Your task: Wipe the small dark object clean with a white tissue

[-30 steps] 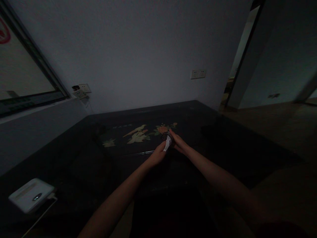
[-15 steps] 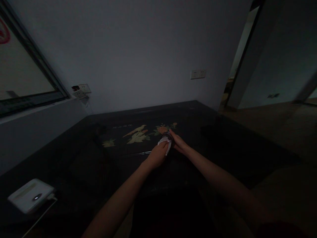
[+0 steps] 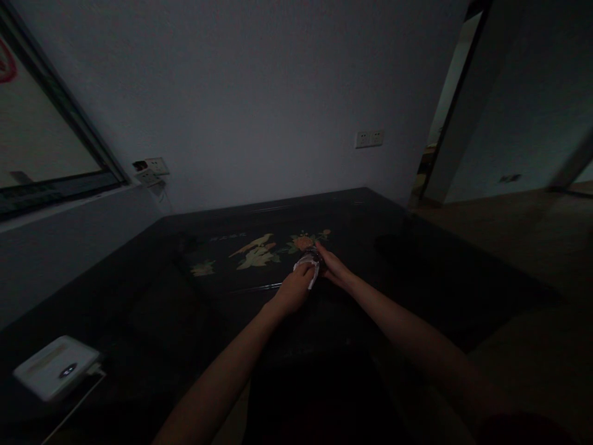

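Dark tabletop [image 3: 259,321], wall [image 3: 259,111] behind, hands [image 3: 295,289] well inside edges [image 3: 264,205]

Looks smooth, black and glossy across the bench [image 3: 352,213], with thin bright glints along its edges. Matt by contrast on the bird-and-flower picture [image 3: 257,254]. Thin, matt and white in the sheet [image 3: 315,275], paper or cloth, too dim to tell. Shiny on the dark rounded thing [image 3: 311,251]. Smooth white plastic for the box [image 3: 58,366] and socket plate [image 3: 369,138]. Matt, even paint over the wall [image 3: 259,111].
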`<state>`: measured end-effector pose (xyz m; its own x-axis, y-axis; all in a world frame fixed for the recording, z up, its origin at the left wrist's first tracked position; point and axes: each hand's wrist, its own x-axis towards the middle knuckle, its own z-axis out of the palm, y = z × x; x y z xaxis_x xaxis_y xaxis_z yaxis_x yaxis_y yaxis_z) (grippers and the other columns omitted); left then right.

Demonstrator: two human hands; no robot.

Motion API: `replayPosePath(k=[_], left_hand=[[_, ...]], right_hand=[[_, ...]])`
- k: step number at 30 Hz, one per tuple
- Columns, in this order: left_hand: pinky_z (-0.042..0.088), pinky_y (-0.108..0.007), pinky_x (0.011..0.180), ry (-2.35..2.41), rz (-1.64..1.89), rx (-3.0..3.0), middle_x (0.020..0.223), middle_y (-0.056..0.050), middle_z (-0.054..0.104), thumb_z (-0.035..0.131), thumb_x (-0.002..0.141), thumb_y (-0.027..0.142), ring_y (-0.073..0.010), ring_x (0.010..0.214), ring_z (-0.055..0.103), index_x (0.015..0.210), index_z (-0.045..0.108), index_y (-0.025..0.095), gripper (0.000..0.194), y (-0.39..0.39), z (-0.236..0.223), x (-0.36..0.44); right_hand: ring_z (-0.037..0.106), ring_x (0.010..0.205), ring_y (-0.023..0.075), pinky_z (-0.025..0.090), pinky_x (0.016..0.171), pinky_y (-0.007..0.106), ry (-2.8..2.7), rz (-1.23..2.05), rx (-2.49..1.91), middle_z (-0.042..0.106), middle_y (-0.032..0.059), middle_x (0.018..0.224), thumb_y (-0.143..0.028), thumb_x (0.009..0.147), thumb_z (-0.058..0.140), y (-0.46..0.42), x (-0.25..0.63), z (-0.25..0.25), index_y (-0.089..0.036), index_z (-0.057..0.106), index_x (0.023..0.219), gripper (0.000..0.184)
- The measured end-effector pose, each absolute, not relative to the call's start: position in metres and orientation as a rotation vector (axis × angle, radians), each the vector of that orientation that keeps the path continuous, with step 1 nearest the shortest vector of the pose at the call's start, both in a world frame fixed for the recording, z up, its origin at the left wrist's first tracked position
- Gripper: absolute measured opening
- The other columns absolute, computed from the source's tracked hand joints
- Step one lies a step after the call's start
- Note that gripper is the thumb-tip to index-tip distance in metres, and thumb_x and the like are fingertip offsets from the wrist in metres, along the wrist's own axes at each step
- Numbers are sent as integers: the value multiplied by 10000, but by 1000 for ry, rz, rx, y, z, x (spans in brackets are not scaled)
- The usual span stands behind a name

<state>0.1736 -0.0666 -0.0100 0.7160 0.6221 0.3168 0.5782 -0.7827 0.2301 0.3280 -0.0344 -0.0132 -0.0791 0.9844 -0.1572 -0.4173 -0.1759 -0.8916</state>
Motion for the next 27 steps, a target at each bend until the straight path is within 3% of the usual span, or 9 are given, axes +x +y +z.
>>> replayPosePath(k=[10, 17, 23, 27], left_hand=[[350, -444, 1067, 662, 755, 2463, 1224, -138, 558, 440, 820, 106, -244, 1190, 484, 1199, 525, 149, 391, -59, -15, 172], [347, -413, 1067, 616, 810, 2271, 1326, -133, 518, 429, 845, 161, -228, 1214, 482, 1276, 466, 130, 434, -60, -17, 173], [370, -416, 1053, 790, 707, 2590, 1340, -152, 493, 460, 757, 56, -245, 1250, 452, 1258, 487, 125, 506, -55, -20, 171], [432, -405, 987, 893, 589, 2811, 1353, -138, 475, 467, 807, 97, -249, 1203, 491, 1245, 507, 165, 444, -55, -12, 166]], right_hand=[[660, 672, 167, 524, 636, 276, -822, 1538, -1007, 725, 47, 782, -529, 847, 539, -29, 328, -17, -177, 695, 869, 386], [637, 622, 152, 513, 608, 262, -812, 1530, -1014, 711, 33, 718, -516, 865, 516, -31, 329, -17, -184, 684, 841, 373], [619, 582, 143, 497, 561, 250, -778, 1515, -1028, 696, 19, 679, -488, 873, 514, -31, 326, -15, -176, 670, 789, 359], [610, 556, 140, 491, 543, 250, -776, 1514, -1050, 684, 9, 653, -526, 848, 530, -31, 326, -16, -185, 651, 766, 371]])
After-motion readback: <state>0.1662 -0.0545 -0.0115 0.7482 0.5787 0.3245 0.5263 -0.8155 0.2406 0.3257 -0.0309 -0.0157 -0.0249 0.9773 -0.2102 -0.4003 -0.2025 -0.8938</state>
